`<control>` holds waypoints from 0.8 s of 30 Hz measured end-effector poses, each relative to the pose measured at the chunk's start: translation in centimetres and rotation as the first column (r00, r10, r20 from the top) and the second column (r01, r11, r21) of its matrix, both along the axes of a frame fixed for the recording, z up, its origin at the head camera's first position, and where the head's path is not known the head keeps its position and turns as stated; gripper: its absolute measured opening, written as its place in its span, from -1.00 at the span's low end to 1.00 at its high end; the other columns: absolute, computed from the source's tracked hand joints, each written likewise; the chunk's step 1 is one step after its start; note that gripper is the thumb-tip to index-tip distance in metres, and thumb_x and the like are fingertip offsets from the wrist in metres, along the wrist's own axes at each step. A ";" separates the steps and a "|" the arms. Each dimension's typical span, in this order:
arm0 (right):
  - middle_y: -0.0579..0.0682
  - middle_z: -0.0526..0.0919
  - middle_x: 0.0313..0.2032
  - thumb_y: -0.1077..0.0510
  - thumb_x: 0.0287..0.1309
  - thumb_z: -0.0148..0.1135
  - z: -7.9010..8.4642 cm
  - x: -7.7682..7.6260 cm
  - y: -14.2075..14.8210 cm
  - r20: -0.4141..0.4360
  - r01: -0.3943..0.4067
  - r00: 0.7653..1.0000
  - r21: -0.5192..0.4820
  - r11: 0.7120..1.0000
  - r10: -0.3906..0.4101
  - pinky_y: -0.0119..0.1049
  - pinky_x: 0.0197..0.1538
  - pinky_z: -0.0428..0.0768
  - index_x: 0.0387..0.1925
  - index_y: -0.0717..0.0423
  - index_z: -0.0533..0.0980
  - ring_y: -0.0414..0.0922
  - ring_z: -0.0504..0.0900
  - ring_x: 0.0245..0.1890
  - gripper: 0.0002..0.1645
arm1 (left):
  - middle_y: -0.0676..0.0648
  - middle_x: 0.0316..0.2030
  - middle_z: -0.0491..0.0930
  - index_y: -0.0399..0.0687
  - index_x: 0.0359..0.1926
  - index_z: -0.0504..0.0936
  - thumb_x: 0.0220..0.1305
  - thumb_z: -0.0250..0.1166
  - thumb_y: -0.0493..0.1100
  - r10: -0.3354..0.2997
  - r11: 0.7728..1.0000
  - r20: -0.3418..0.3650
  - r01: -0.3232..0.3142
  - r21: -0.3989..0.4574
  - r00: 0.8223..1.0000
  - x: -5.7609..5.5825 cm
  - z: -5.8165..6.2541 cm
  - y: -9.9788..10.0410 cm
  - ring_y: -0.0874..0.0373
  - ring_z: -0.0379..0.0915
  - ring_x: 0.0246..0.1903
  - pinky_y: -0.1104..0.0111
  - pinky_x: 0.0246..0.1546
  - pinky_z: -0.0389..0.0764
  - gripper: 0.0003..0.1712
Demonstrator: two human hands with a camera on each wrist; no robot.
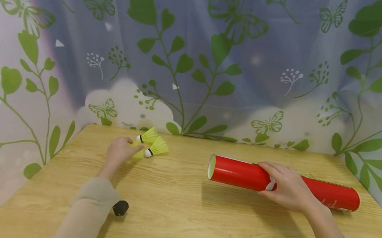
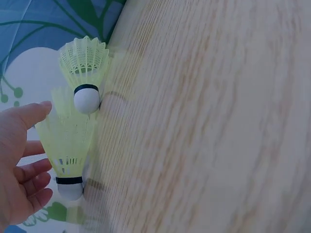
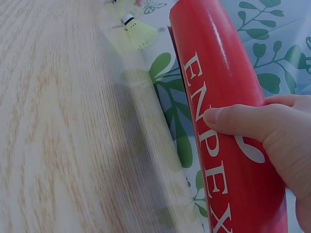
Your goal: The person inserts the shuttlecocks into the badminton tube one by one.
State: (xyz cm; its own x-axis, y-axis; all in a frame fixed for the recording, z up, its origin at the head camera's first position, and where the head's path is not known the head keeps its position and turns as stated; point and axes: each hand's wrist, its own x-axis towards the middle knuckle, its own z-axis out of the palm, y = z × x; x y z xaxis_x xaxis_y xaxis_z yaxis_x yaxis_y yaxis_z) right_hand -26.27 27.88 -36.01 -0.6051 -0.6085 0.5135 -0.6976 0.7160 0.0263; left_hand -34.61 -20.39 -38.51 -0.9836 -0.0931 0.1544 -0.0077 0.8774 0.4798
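Observation:
My right hand (image 1: 287,186) grips a red cylindrical shuttlecock tube (image 1: 242,173) around its middle, thumb on the near side. The tube lies sideways above the table, its pale round end facing left. White ENPEX lettering shows in the right wrist view. At the far left, my left hand (image 1: 122,152) is at a yellow shuttlecock (image 2: 68,138) with a white cork. Its thumb is by the skirt, the index finger passes behind it and the other fingers bend loosely. A second shuttlecock (image 1: 159,147) lies just right, and a third (image 1: 149,134) sits behind; their corks point left.
The wooden table (image 1: 171,213) reaches back to a curtain (image 1: 199,55) printed with leaves and butterflies, which also hangs along both sides. Black wrist cameras (image 1: 120,208) are worn at both beige sleeves (image 1: 88,210).

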 end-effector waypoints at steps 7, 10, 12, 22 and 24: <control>0.17 0.56 -0.02 0.05 -0.45 0.59 0.0 0.1 -0.2 0.003 -0.003 1.000 0.005 1.000 0.003 0.12 -0.08 0.43 0.08 0.23 0.43 0.10 0.52 -0.07 -0.07 | -0.34 0.07 0.45 -0.34 0.09 0.49 0.23 0.18 0.11 0.009 0.998 0.043 -0.011 0.063 0.999 0.5 0.3 -0.8 -0.26 0.34 0.07 0.01 -0.01 0.41 -0.37; 0.17 0.56 -0.03 0.05 -0.45 0.60 0.0 0.1 -0.2 0.004 -0.001 1.000 0.004 1.000 0.001 0.12 -0.08 0.43 0.08 0.23 0.43 0.10 0.53 -0.07 -0.08 | -0.34 0.07 0.45 -0.35 0.08 0.49 0.23 0.18 0.08 0.004 0.996 0.055 -0.009 0.084 0.998 0.6 0.5 -1.0 -0.26 0.34 0.07 0.01 -0.01 0.41 -0.39; 0.16 0.56 -0.03 0.04 -0.44 0.60 0.0 0.1 -0.2 0.008 0.001 1.000 0.003 1.000 -0.001 0.12 -0.08 0.44 0.08 0.23 0.43 0.10 0.53 -0.08 -0.08 | -0.35 0.06 0.46 -0.36 0.06 0.49 0.22 0.17 0.03 0.002 0.996 0.055 -0.007 0.091 0.998 0.7 0.7 -1.0 -0.26 0.34 0.05 0.00 0.00 0.40 -0.43; 0.16 0.56 -0.03 0.05 -0.43 0.60 0.1 0.2 -0.3 0.021 0.005 1.000 0.000 1.000 -0.005 0.12 -0.08 0.44 0.08 0.23 0.44 0.10 0.53 -0.09 -0.09 | -0.29 -0.16 0.60 -0.35 -0.17 0.63 0.13 0.10 -0.23 0.009 0.998 -0.040 -0.006 0.068 0.999 0.9 1.4 -1.2 -0.16 0.49 -0.15 0.08 -0.17 0.48 -0.67; 0.16 0.56 -0.03 0.05 -0.43 0.60 0.1 0.2 -0.3 0.022 0.005 1.000 0.001 1.000 -0.005 0.12 -0.08 0.44 0.08 0.23 0.44 0.10 0.53 -0.08 -0.09 | -0.28 -0.17 0.61 -0.34 -0.19 0.65 0.14 0.09 -0.24 0.013 0.999 -0.061 -0.010 0.049 0.998 1.0 1.5 -1.3 -0.16 0.49 -0.15 0.07 -0.16 0.48 -0.69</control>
State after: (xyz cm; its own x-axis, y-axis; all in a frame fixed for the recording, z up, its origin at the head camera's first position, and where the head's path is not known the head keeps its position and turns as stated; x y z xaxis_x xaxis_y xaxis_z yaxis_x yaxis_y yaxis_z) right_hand -26.04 27.60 -35.91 -0.6194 -0.6058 0.4994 -0.6944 0.7195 0.0115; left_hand -33.66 -21.66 -37.02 -0.9713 -0.1134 0.2090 0.0126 0.8531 0.5216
